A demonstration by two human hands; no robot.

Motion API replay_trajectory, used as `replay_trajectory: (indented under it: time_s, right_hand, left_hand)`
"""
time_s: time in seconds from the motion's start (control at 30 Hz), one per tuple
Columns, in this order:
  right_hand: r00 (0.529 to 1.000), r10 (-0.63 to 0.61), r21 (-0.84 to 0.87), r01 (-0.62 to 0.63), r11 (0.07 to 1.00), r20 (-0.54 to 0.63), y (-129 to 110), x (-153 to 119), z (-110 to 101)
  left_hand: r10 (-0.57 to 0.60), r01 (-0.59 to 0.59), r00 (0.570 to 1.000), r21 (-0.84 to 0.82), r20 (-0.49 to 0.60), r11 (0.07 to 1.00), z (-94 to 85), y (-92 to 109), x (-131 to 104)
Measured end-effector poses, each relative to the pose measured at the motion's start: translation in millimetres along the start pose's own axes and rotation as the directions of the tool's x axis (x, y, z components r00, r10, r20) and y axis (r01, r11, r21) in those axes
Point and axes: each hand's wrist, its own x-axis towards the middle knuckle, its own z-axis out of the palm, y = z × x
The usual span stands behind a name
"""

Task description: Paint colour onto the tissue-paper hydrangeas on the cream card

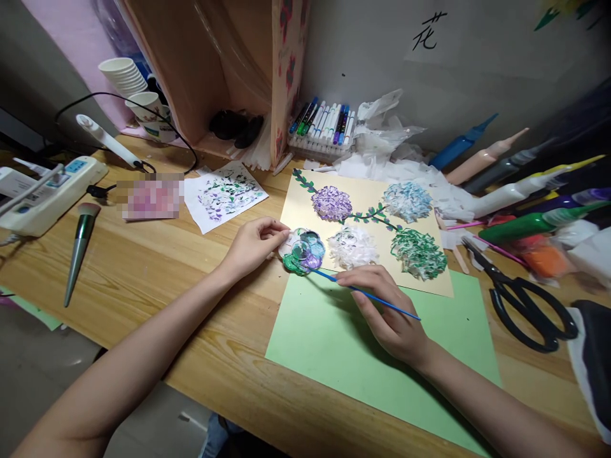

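My left hand (260, 245) pinches the left rim of a small flower-shaped palette (302, 250) smeared with green, purple and blue paint. Between the fingers of my right hand (386, 305) is a thin blue paintbrush (382, 301), its tip at the palette's purple paint. Behind and right of the palette lies a cream sheet (298, 197) with a painted leafy branch and several ruffled flowers: a purple one (331, 202), a blue one (408, 201), a mostly white one (353, 247) and a green one (419, 254). A light green sheet (363, 362) lies partly under it.
Black scissors (522, 302) and paint bottles (534, 222) are at the right. Markers (324, 124) stand behind the artwork. A paint-spotted paper (226, 194), a makeup brush (81, 251), a power strip (52, 194) and paper cups (143, 105) are at the left.
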Motion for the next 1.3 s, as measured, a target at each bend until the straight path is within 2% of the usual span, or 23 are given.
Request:
replay_trajectory:
  time_s: [0.17, 0.23, 0.3, 0.37, 0.47, 0.53, 0.6, 0.83, 1.03, 1.2, 1.3]
  right_hand:
    - [1.000, 0.014, 0.018, -0.014, 1.000, 0.008, 0, 0, 1]
    - [0.998, 0.022, 0.043, -0.020, 0.999, -0.058, 1, -3, 0]
    - [0.983, 0.042, 0.057, -0.032, 0.998, -0.181, 5, -6, -4]
    - [0.941, 0.042, 0.055, -0.025, 0.998, -0.335, 11, -9, -10]
    - [0.820, 0.034, 0.043, -0.011, 0.999, -0.572, 23, -9, -21]
    - [0.747, 0.050, 0.030, -0.040, 0.999, -0.663, 31, -8, -26]
    - [0.729, 0.076, 0.025, -0.080, 0.996, -0.680, 36, -6, -29]
    - [0.783, 0.050, -0.019, -0.078, 0.997, -0.620, 39, -5, -27]
    - [0.728, 0.073, 0.048, -0.055, 0.997, -0.681, 41, -5, -28]
    - [0.778, 0.033, -0.026, -0.063, 0.998, -0.627, 40, -3, -28]
    - [0.739, 0.051, 0.001, -0.068, 0.998, -0.671, 40, -2, -29]
  left_hand:
    - [-0.013, 0.013, 1.000, -0.001, 0.002, 1.000, 0.0, 0, 0]
    - [-0.020, 0.020, 1.000, 0.002, 0.005, 1.000, -0.3, 0, 0]
    - [-0.016, 0.016, 1.000, 0.000, 0.008, 1.000, -0.7, 1, 0]
    - [-0.015, 0.015, 1.000, 0.002, 0.004, 1.000, -1.2, 2, 0]
    - [-0.036, 0.036, 0.999, 0.020, -0.014, 0.999, -2.1, 3, 1]
    - [-0.056, 0.056, 0.998, 0.025, -0.013, 0.998, -2.5, 4, 1]
    - [-0.068, 0.068, 0.998, 0.027, -0.006, 0.997, -2.6, 5, 1]
    - [-0.095, 0.095, 0.995, 0.047, 0.000, 0.994, -1.8, 6, 1]
    - [-0.094, 0.095, 0.995, 0.075, -0.016, 0.993, -1.3, 7, 1]
    - [-0.092, 0.093, 0.996, 0.075, -0.016, 0.993, -1.7, 7, 0]
    - [-0.091, 0.092, 0.996, 0.063, -0.018, 0.994, -2.1, 7, 1]
